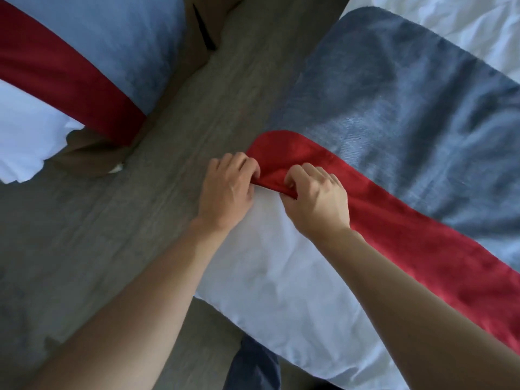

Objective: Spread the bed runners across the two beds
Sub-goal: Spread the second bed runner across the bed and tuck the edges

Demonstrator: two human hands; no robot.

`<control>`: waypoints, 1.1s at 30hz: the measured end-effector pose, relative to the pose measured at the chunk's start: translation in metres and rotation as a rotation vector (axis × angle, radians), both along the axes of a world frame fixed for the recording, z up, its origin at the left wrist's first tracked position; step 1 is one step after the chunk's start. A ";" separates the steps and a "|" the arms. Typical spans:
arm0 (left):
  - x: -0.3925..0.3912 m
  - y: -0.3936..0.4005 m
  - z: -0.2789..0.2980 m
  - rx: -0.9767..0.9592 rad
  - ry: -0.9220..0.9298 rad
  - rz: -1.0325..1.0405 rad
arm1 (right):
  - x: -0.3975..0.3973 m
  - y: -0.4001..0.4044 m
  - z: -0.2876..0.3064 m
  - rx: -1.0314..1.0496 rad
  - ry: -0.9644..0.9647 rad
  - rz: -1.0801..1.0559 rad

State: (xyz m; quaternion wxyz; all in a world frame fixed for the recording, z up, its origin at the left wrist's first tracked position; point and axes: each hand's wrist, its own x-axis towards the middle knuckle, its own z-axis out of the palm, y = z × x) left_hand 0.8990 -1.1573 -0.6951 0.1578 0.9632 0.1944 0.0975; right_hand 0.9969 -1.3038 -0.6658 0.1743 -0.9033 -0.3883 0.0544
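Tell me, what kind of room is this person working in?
Most likely a twin hotel or guest bedroom. Two beds with white bedding stand apart across a strip of grey floor, each with a matching red and blue bed runner: one on the far bed, one gripped by both hands.

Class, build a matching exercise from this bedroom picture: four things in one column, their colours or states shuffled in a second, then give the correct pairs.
Things:
1. left hand
2. near bed runner's band
3. far bed runner
4. floor

States:
A. grey wood grain
B. already draped over the other bed
C. pinches the red edge
D. red, next to blue cloth

Pairs: 1-C, 2-D, 3-B, 4-A
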 end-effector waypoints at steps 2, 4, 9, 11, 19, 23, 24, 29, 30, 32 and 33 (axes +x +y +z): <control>-0.008 0.001 -0.008 -0.068 0.018 0.015 | -0.007 0.003 -0.005 -0.047 0.004 0.054; -0.019 0.001 -0.015 -0.110 0.039 0.014 | -0.019 -0.002 -0.009 -0.095 0.015 0.087; -0.028 -0.004 -0.018 -0.142 0.048 0.032 | -0.026 -0.002 -0.013 -0.096 0.030 0.066; -0.026 0.001 -0.020 -0.162 0.044 0.032 | -0.026 0.001 -0.014 -0.088 0.023 0.067; -0.036 -0.015 -0.018 -0.203 0.071 0.137 | -0.024 -0.071 -0.011 -0.087 -0.029 0.007; -0.014 -0.077 0.005 -0.165 0.009 -0.120 | -0.023 -0.139 -0.010 -0.097 -0.056 -0.100; -0.008 -0.101 0.009 -0.151 0.024 -0.208 | -0.023 -0.157 -0.010 -0.100 -0.068 -0.127; 0.021 -0.203 0.008 -0.122 0.048 -0.376 | -0.017 -0.249 -0.012 -0.163 -0.118 -0.289; 0.027 -0.218 0.008 -0.112 0.046 -0.386 | -0.013 -0.266 -0.011 -0.177 -0.122 -0.312; 0.037 -0.243 0.010 -0.079 0.049 -0.427 | -0.009 -0.293 -0.008 -0.209 -0.127 -0.301; 0.040 -0.252 0.011 -0.058 0.052 -0.451 | -0.008 -0.304 -0.007 -0.233 -0.127 -0.279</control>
